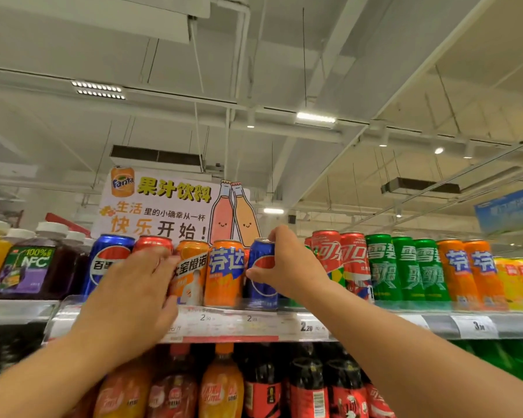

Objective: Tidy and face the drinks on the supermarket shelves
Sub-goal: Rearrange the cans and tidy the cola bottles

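A row of drink cans stands on the top shelf point(254, 325). My right hand point(287, 263) grips a blue Pepsi can point(261, 276) from its right side, fingers over the top rim, thumb low on the front. My left hand point(136, 294) wraps around a red cola can point(152, 243), covering most of it. Between the two hands stand an orange can with black lettering point(191, 270) and an orange Fanta can point(225, 273). Another blue Pepsi can point(106, 260) stands left of my left hand.
Red Coca-Cola cans point(341, 260), green Sprite cans point(405, 270) and more Fanta cans point(471, 273) fill the shelf to the right. Dark juice bottles point(31, 263) stand at the left. A Fanta paper sign point(163, 206) rises behind the cans. Large bottles point(224, 384) fill the shelf below.
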A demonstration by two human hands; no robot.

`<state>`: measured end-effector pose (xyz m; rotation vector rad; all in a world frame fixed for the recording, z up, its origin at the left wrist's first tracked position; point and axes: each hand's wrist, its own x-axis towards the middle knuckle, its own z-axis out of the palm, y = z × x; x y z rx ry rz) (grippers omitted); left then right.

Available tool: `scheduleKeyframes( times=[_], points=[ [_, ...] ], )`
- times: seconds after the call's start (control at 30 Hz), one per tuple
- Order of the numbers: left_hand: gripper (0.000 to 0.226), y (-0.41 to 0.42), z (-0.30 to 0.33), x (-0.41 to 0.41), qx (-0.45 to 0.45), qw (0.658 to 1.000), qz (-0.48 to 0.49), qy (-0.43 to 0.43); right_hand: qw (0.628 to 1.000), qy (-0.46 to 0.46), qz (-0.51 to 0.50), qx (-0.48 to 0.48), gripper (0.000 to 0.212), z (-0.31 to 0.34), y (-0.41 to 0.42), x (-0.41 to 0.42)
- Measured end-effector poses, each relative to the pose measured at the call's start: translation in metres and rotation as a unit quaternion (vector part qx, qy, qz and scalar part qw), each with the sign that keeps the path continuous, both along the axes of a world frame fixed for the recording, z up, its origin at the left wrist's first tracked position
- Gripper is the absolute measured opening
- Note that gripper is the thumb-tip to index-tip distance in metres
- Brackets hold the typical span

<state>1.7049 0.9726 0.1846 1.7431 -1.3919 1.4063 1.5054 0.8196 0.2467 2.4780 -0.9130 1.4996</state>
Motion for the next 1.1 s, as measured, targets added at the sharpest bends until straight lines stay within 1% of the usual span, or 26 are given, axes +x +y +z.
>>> scheduleKeyframes(
  times=[0.07,0.1,0.2,0.3,0.43,0.5,0.63,0.7,0.8,0.87,0.93,1.0,1.07,1.1],
  points=[
    [0.078,-0.001,0.025,0.014,0.0,0.999,0.05,0.007,0.999,0.022,-0.007,-0.022,0.079,0.0,0.003,0.0],
    [0.082,-0.002,0.034,0.022,0.015,0.997,0.072,0.017,0.999,0.034,-0.015,-0.034,0.081,0.0,0.004,0.0],
    [0.09,-0.007,0.043,0.043,0.073,0.991,0.102,0.044,0.996,0.058,-0.029,-0.065,0.072,-0.004,0.01,0.002],
    [0.087,-0.005,0.044,0.053,0.075,0.993,0.084,0.032,0.993,0.063,-0.048,-0.085,0.068,-0.008,0.018,0.003],
    [0.093,-0.01,0.058,0.06,0.089,0.993,0.07,0.028,0.987,0.066,-0.067,-0.133,0.069,0.0,0.035,0.0],
    [0.091,-0.013,0.066,0.061,0.089,0.994,0.065,0.021,0.982,0.078,-0.076,-0.155,0.07,0.008,0.047,-0.002],
    [0.087,-0.012,0.07,0.061,0.084,0.995,0.029,0.034,0.977,0.094,-0.072,-0.176,0.068,0.02,0.072,0.0],
    [0.079,-0.009,0.067,0.058,0.064,0.998,-0.002,0.018,0.977,0.094,-0.063,-0.179,0.069,0.024,0.082,0.003],
    [0.067,-0.001,0.054,0.053,0.033,0.996,-0.065,-0.043,0.978,0.087,-0.04,-0.186,0.068,0.029,0.095,0.01],
    [0.067,0.002,0.038,0.053,0.008,0.986,-0.15,-0.078,0.98,0.07,-0.024,-0.185,0.068,0.034,0.103,0.017],
    [0.068,0.008,0.024,0.056,-0.037,0.959,-0.27,-0.071,0.982,0.053,-0.008,-0.181,0.066,0.04,0.11,0.025],
    [0.071,0.017,0.016,0.059,-0.095,0.926,-0.364,-0.026,0.983,0.037,0.014,-0.178,0.064,0.05,0.117,0.035],
    [0.072,0.029,0.015,0.059,-0.142,0.896,-0.421,0.009,0.982,0.022,0.03,-0.185,0.062,0.061,0.122,0.049],
    [0.071,0.036,0.014,0.06,-0.152,0.889,-0.433,0.017,0.982,0.018,0.036,-0.187,0.061,0.066,0.124,0.057]
  ],
)
